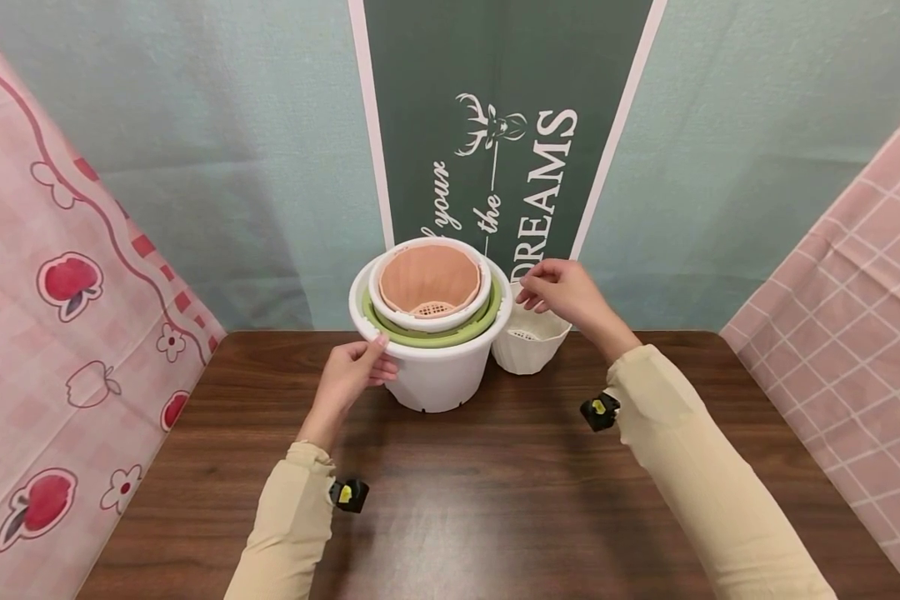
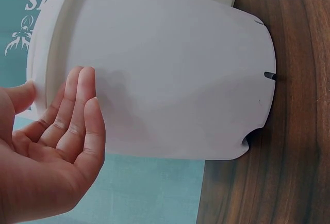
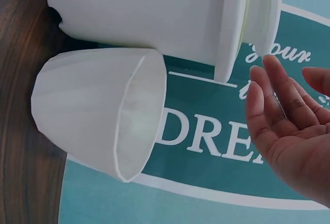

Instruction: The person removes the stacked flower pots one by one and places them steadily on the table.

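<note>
A large white plant pot [image 1: 438, 379] stands upright with a green pot [image 1: 429, 340], a smaller white pot [image 1: 420, 322] and a peach pot [image 1: 427, 275] nested inside it. My left hand [image 1: 351, 373] holds its near left rim, thumb on the rim and fingers [image 2: 77, 115] against the wall beneath. My right hand [image 1: 570, 293] hovers with loosely bent fingers and nothing in them, above a small cream fluted pot [image 1: 523, 354]. In the right wrist view, those fingertips [image 3: 269, 61] come close to the rims of the nested stack.
The pots stand toward the back of a dark wooden table [image 1: 450, 500]. Behind them hangs a teal cloth [image 1: 292, 167] with a dark green lettered panel [image 1: 427, 83]. Pink patterned cloths [image 1: 862, 292] hang at both sides.
</note>
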`<state>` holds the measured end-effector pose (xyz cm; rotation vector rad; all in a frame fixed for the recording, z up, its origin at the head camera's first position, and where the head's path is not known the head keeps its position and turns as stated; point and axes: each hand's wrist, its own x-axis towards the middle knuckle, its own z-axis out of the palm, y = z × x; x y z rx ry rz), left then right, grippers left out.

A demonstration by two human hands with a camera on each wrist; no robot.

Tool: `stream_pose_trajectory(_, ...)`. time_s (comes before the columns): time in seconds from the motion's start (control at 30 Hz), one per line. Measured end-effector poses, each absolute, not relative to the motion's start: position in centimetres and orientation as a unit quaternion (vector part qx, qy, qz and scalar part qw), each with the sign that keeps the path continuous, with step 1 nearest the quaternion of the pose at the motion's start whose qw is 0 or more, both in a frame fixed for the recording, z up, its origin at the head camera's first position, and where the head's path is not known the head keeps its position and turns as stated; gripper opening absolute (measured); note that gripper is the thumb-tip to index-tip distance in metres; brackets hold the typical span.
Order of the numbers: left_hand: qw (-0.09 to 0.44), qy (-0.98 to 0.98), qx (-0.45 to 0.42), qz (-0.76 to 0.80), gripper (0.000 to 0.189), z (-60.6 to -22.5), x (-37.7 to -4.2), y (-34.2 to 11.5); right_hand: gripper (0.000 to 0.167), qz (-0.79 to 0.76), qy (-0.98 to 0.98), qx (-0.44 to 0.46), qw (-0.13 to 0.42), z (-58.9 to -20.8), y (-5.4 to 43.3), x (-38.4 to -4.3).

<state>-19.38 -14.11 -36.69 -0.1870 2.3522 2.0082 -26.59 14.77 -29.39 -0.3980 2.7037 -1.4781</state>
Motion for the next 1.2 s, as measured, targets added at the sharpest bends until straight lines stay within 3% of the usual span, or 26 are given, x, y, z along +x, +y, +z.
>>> stream_pose_trajectory(0.43, 0.022, 0.758, -0.058, 0.649, 0.045, -36.8, -19.4, -14.1, 0.024, -0.464, 0.875, -0.136, 0.031, -28.3, 12.6, -26.8)
stream_pose_trajectory(1.2, 0.021, 0.755, -0.06, 0.652, 0.044, -36.8, -19.4, -14.1, 0.017, -0.468, 0.872, -0.14, 0.038, -28.4, 10.4, -26.9)
